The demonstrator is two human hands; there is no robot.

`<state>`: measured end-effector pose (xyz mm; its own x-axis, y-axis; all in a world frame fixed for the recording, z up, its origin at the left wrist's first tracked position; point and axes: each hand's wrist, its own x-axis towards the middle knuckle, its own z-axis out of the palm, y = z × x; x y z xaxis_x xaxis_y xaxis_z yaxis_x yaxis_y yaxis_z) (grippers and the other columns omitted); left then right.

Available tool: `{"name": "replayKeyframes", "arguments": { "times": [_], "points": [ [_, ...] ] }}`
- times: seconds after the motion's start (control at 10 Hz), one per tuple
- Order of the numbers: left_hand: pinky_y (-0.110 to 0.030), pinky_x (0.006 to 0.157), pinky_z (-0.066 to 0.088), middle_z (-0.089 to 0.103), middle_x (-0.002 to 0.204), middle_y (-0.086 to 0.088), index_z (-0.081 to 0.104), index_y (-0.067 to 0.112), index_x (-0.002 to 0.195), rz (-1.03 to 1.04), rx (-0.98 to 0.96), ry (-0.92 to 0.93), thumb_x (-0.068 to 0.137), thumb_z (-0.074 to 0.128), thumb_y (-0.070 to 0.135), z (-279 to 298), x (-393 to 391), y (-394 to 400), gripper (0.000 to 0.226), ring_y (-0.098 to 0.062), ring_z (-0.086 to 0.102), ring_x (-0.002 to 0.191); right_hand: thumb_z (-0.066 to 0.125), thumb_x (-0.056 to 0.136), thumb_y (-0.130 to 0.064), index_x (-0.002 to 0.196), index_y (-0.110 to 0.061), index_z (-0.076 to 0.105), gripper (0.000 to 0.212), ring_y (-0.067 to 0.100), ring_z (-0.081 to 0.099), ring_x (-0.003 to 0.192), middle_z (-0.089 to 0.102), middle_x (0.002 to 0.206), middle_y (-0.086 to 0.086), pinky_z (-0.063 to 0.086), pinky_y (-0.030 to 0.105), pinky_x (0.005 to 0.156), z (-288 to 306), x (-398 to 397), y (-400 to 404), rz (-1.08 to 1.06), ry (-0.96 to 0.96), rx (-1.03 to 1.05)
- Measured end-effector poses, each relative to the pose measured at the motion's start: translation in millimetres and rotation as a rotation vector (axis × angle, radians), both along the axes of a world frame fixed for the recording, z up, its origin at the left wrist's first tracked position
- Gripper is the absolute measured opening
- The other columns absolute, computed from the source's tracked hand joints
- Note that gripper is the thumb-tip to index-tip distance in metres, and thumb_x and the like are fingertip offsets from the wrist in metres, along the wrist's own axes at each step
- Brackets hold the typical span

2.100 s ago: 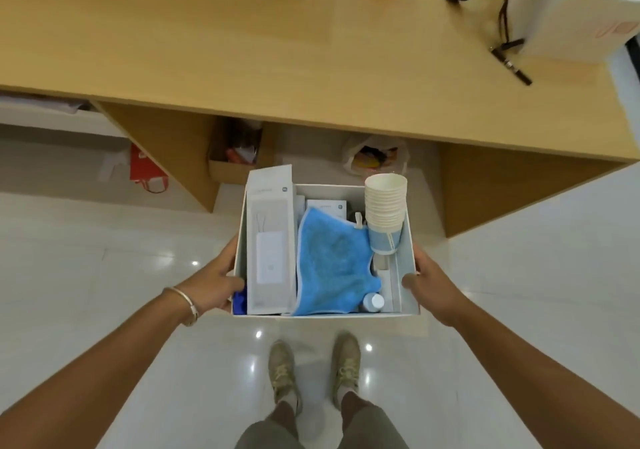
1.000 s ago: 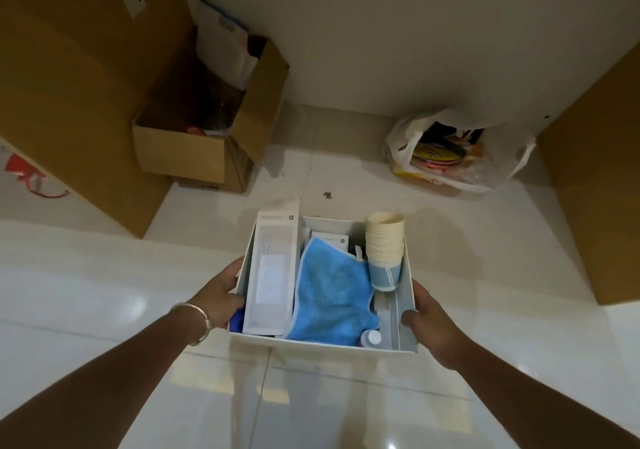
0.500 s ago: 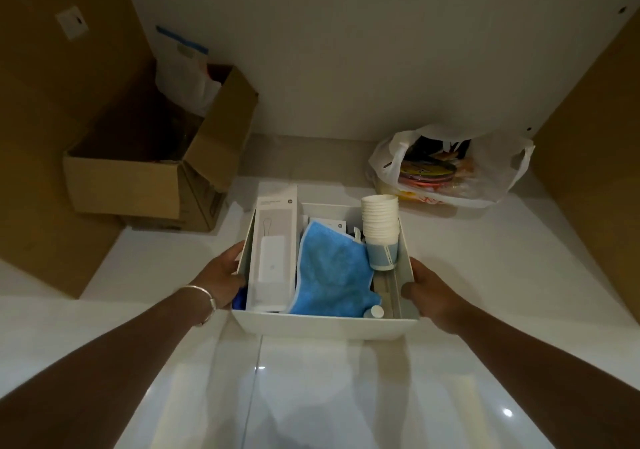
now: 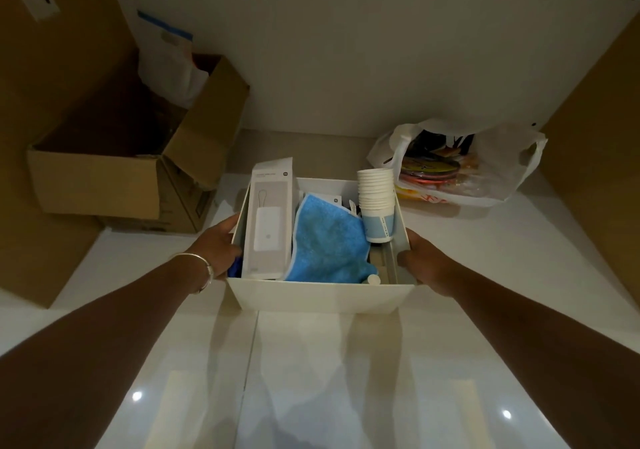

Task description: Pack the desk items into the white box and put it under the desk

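The white box (image 4: 322, 297) is low over the glossy white floor, in the shaded space under the desk. My left hand (image 4: 217, 245) grips its left wall and my right hand (image 4: 423, 261) grips its right wall. Inside stand a tall white product carton (image 4: 268, 220), a crumpled blue cloth (image 4: 325, 245) and a stack of paper cups (image 4: 376, 202). A small white bottle cap (image 4: 373, 279) shows at the near right corner. I cannot tell whether the box's bottom touches the floor.
An open cardboard box (image 4: 104, 180) sits at the left against the brown desk panel (image 4: 45, 67). A white plastic bag (image 4: 460, 168) with colourful contents lies at the back right. Another desk panel (image 4: 602, 157) closes the right side. The white wall (image 4: 346, 50) is behind.
I have crouched from standing before the desk and carried the box down and forward into the space under it. Both hands kept their grip on its sides.
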<state>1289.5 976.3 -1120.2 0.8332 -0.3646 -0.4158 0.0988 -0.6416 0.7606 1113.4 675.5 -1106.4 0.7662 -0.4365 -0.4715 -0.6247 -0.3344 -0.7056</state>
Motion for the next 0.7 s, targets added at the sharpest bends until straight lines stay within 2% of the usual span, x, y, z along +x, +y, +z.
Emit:
{"name": "replayKeyframes", "arguments": {
  "times": [0.1, 0.2, 0.3, 0.4, 0.5, 0.6, 0.7],
  "points": [
    [-0.033, 0.052, 0.056, 0.062, 0.115, -0.004, 0.038, 0.044, 0.140, 0.004, 0.001, -0.007, 0.092, 0.054, -0.001, 1.9, 3.9, -0.6, 0.068, -0.029, 0.064, 0.095, 0.041, 0.088, 0.000, 0.136, -0.029, 0.041, 0.056, 0.032, 0.062, 0.098, 0.062, 0.110, 0.012, 0.058, 0.045, 0.070, -1.8, 4.8, -2.5, 0.017, 0.005, -0.025],
    [-0.037, 0.057, 0.058, 0.064, 0.114, -0.004, 0.040, 0.045, 0.138, 0.002, -0.031, -0.020, 0.091, 0.057, 0.001, 1.9, 1.1, -1.3, 0.067, -0.028, 0.065, 0.096, 0.041, 0.091, 0.002, 0.136, -0.020, 0.042, 0.050, 0.027, 0.060, 0.099, 0.060, 0.113, 0.010, 0.053, 0.032, 0.068, 2.6, 7.0, 2.4, 0.045, -0.027, -0.073],
    [-0.040, 0.064, 0.060, 0.064, 0.114, -0.005, 0.045, 0.041, 0.135, -0.022, -0.062, -0.061, 0.090, 0.059, 0.006, 5.7, -8.2, -2.1, 0.058, -0.028, 0.065, 0.097, 0.044, 0.092, -0.002, 0.138, -0.017, 0.038, 0.049, 0.024, 0.056, 0.101, 0.057, 0.122, 0.009, 0.048, 0.034, 0.082, 12.4, 1.5, 9.8, 0.119, 0.046, -0.184],
    [-0.039, 0.078, 0.056, 0.062, 0.121, -0.005, 0.044, 0.036, 0.137, -0.017, -0.005, -0.105, 0.093, 0.056, 0.008, 4.4, -15.8, -3.2, 0.053, -0.028, 0.061, 0.102, 0.050, 0.096, -0.019, 0.147, -0.019, 0.028, 0.056, 0.029, 0.055, 0.113, 0.053, 0.134, 0.011, 0.040, 0.029, 0.081, 16.1, -12.3, 11.8, 0.176, 0.126, -0.307],
    [-0.038, 0.091, 0.049, 0.056, 0.132, -0.008, 0.035, 0.031, 0.145, -0.025, 0.131, -0.222, 0.097, 0.045, 0.016, 9.8, -28.6, 2.3, 0.051, -0.029, 0.058, 0.108, 0.051, 0.096, -0.033, 0.147, -0.021, 0.030, 0.057, 0.030, 0.053, 0.120, 0.050, 0.138, 0.014, 0.042, 0.034, 0.087, 23.0, -29.5, 16.2, 0.168, 0.085, -0.402],
    [-0.036, 0.090, 0.048, 0.057, 0.130, -0.006, 0.037, 0.027, 0.143, -0.152, 0.096, -0.304, 0.096, 0.048, 0.025, 25.3, -56.2, 13.0, 0.048, -0.026, 0.058, 0.110, 0.051, 0.095, -0.041, 0.149, -0.019, 0.029, 0.062, 0.028, 0.041, 0.133, 0.040, 0.148, 0.012, 0.037, 0.038, 0.103, 26.0, -47.8, 25.6, 0.185, 0.036, -0.457],
    [-0.044, 0.110, 0.037, 0.028, 0.155, -0.006, 0.019, 0.031, 0.151, -0.248, 0.334, -0.464, 0.095, 0.046, 0.042, 39.2, -92.0, 29.4, 0.063, -0.030, 0.034, 0.139, 0.041, 0.095, -0.053, 0.154, -0.024, 0.013, 0.071, 0.027, 0.021, 0.146, 0.016, 0.161, 0.009, 0.027, 0.041, 0.114, 32.8, -73.1, 48.3, 0.230, 0.119, -0.606]
  ]
}}
